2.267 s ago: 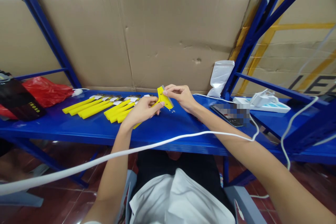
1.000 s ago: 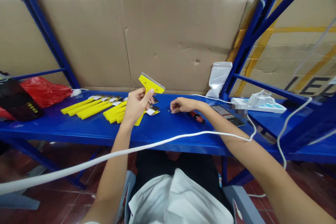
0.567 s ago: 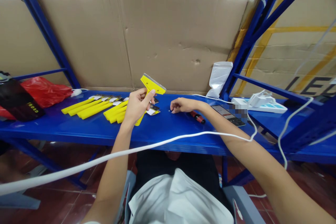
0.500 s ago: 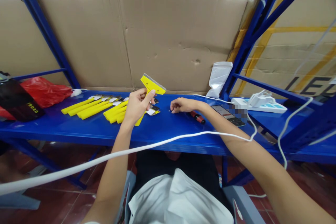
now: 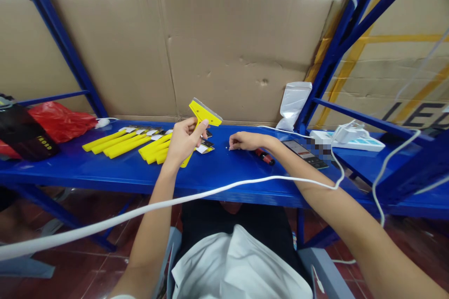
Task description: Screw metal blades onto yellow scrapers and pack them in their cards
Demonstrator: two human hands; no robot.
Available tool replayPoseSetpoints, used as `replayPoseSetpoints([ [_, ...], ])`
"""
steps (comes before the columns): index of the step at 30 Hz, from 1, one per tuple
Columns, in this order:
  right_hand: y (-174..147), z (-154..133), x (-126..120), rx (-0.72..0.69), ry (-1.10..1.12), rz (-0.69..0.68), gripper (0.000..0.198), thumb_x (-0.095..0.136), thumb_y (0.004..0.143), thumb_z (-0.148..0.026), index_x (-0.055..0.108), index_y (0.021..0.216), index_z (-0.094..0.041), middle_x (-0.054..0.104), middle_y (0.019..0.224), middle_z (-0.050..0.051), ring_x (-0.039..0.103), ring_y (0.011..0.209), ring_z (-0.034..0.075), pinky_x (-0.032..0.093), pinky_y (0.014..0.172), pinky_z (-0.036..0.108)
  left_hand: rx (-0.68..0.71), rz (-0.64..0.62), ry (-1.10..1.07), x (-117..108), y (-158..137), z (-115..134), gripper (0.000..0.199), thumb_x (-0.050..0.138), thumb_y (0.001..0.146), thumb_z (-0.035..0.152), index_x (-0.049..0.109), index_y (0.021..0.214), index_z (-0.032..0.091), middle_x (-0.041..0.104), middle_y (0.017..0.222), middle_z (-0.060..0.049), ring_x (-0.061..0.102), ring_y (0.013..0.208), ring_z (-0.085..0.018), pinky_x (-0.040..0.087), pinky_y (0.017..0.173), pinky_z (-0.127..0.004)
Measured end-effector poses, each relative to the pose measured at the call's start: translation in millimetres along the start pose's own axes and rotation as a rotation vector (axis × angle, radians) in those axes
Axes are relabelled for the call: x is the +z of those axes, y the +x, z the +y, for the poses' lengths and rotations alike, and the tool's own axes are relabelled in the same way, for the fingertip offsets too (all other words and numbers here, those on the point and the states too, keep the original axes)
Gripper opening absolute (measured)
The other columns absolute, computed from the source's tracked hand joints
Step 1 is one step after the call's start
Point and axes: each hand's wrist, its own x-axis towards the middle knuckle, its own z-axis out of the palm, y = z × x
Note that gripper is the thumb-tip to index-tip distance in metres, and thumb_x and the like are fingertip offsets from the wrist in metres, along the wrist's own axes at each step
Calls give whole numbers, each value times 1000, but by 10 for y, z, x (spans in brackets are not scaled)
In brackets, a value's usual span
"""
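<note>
My left hand (image 5: 187, 138) is closed round a yellow scraper (image 5: 206, 114), its wide bladed head tilted up above the table. The scraper's handle runs down behind my fingers. My right hand (image 5: 240, 141) rests low over the blue table with its fingertips pinched together. Tiny shiny bits, perhaps screws, lie at those fingertips; whether one is between them I cannot make out. Just right of that hand lies a red and black screwdriver-like tool (image 5: 264, 156), partly hidden by my wrist. Several more yellow scrapers (image 5: 126, 146) lie in a row left of my left hand.
A black bag or bottle (image 5: 28, 133) and a red plastic bag (image 5: 63, 121) sit at the left. Right of my forearm are a phone (image 5: 305, 154) and a white power strip (image 5: 351, 140). A white cable (image 5: 217, 188) crosses in front of my arms.
The pinched fingers of my right hand have shifted very slightly right. My left hand keeps the scraper at nearly the same place.
</note>
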Motion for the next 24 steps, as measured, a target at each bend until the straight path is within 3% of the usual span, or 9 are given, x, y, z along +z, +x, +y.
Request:
replayPoseSetpoints([
  [4, 11, 13, 11, 21, 137, 58, 12, 89, 87, -24, 79, 84, -19, 76, 75, 2, 62, 68, 17, 44, 67, 28, 3, -2, 6, 0, -1, 2, 43, 82, 97, 57, 73, 84, 17, 73, 71, -4, 52, 47, -10, 40, 46, -25],
  [7, 34, 3, 28, 12, 332, 156, 22, 92, 90, -30, 74, 84, -19, 72, 69, 0, 63, 65, 16, 49, 68, 28, 9, -2, 4, 3, -1, 0, 43, 82, 97, 58, 73, 84, 17, 72, 70, -4, 52, 46, -10, 40, 46, -24],
  [11, 105, -40, 41, -30, 721, 386, 26, 85, 102, -37, 67, 92, -20, 74, 82, 1, 74, 84, 17, 66, 95, 35, 14, 7, 5, 4, 3, -14, 44, 82, 96, 58, 72, 83, 17, 72, 69, -3, 52, 46, -10, 40, 46, -24],
  [15, 196, -48, 4, -19, 1071, 611, 25, 81, 105, -23, 60, 91, -22, 64, 84, -1, 72, 92, 14, 68, 112, 36, 12, 9, 7, 5, 5, -12, 44, 83, 96, 59, 73, 84, 18, 72, 69, -3, 51, 46, -10, 40, 46, -24],
  [19, 232, -26, -44, 55, 1324, 741, 22, 73, 105, -9, 59, 96, -23, 61, 91, 0, 70, 88, 12, 74, 100, 29, 16, 12, 10, 12, 1, 11, 45, 83, 95, 58, 70, 78, 18, 72, 69, -4, 51, 46, -10, 40, 46, -24],
  [24, 224, -44, -64, 135, 1510, 785, 21, 66, 107, -3, 60, 103, -22, 61, 94, 1, 68, 83, 12, 75, 82, 24, 19, 11, 23, 18, -5, 24, 45, 82, 96, 57, 69, 76, 19, 72, 69, -4, 52, 46, -10, 40, 45, -24],
])
